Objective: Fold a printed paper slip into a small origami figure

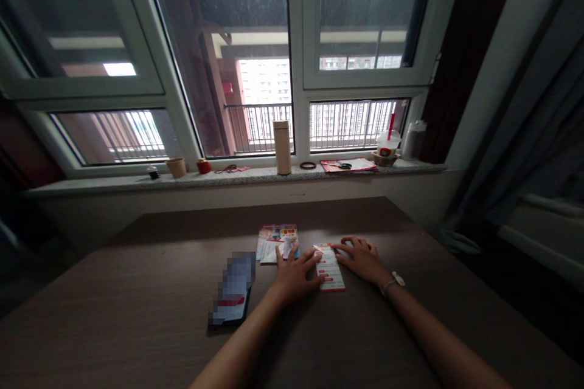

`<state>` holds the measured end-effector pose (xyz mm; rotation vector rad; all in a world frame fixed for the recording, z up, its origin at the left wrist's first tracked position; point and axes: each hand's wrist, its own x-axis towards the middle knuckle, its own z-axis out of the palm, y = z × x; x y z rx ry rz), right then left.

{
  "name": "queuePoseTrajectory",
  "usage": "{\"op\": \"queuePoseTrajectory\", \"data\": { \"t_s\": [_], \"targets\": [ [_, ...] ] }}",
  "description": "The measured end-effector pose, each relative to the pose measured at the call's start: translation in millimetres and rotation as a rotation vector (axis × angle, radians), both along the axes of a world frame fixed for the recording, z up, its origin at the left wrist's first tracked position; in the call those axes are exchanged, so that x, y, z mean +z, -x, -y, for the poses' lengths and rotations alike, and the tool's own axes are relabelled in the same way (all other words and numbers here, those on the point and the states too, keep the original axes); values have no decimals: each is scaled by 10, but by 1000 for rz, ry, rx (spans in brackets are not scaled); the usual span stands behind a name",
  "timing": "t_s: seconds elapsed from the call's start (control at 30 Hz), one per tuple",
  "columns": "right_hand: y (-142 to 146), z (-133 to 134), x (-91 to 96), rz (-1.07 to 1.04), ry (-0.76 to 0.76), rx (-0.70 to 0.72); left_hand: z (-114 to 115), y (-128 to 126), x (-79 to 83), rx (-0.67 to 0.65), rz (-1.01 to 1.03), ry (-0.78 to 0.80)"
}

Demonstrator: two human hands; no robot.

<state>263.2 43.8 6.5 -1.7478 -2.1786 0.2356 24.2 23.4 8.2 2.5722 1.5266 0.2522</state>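
Observation:
A narrow white and red paper slip [329, 267] lies flat on the brown table [137, 292] in front of me. My left hand [294, 276] rests on the table with fingers spread, its fingertips touching the slip's left edge. My right hand [360, 258] lies flat and open against the slip's right edge. A bracelet sits on my right wrist. Just behind my left hand lies a colourful folded leaflet [276, 242].
A phone [233, 289] lies to the left of my left hand. On the window sill [114, 182] stand a tall beige flask [282, 147], a paper cup [176, 167], a small red pot [203, 165], papers with scissors [349, 165] and a drink cup with a straw [387, 143].

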Motion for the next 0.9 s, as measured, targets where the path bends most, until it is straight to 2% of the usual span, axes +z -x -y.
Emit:
{"op": "queuePoseTrajectory", "data": {
  "t_s": [0.3,0.57,0.9],
  "targets": [
    [98,13,-23,72,-56,-66,11,-11,18,12,-2,11],
    [92,17,-64,63,-112,-50,5,2,-7,4,41,6],
    [93,0,-27,19,-62,-68,-14,5,-35,-1,43,-3]
  ]
}}
